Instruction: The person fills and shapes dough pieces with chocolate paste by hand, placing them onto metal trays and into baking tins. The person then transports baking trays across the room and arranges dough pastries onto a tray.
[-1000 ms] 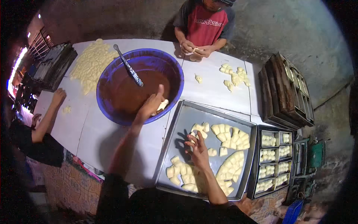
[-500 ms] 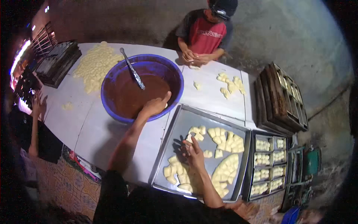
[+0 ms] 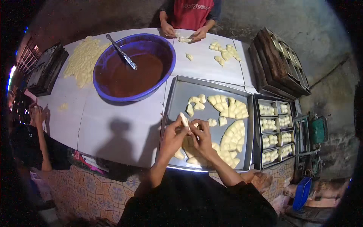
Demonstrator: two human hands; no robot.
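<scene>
My left hand [image 3: 174,135] and my right hand [image 3: 202,138] are together above a large metal tray [image 3: 227,85]. A pale piece of dough [image 3: 184,120] is pinched between their fingers; the fingers partly hide it. Under and around the hands, several small dough pieces [image 3: 232,136] lie in clusters on the tray. To the upper left of the hands stands a wide blue basin [image 3: 171,72] holding a brown filling [image 3: 147,72]. A long-handled metal spoon [image 3: 120,51] leans in it, its handle against the far rim.
A heap of dough pieces [image 3: 83,60] lies left of the basin. Across the table, a person in a red shirt [image 3: 191,15] handles dough. Another person's arm [image 3: 41,140] shows at left. Sectioned pans [image 3: 279,132] with dough and stacked wooden-looking pans [image 3: 278,64] stand at right.
My left hand has come away from the basin, over the tray, and joined my right hand at the dough. The view has shifted, so the table sits higher.
</scene>
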